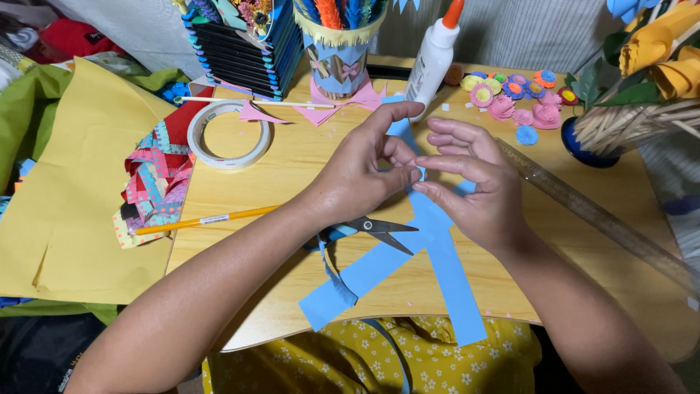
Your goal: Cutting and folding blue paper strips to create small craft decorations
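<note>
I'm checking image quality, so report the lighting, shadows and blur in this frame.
Head view: even, soft light; faint shadows under the left hand and right hand; blue paper strips and scissors sharp; slight softening and wide-angle bend toward the edges, seen at the ruler.

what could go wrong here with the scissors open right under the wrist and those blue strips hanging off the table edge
The scissors lie open, blades bare, just below the left hand; a lowered wrist might catch them. The blue paper strips overhang the table edge, so an arm could drag them off. The tiny blue piece pinched between both hands, with the right hand opposite, could tear or slip.
</note>
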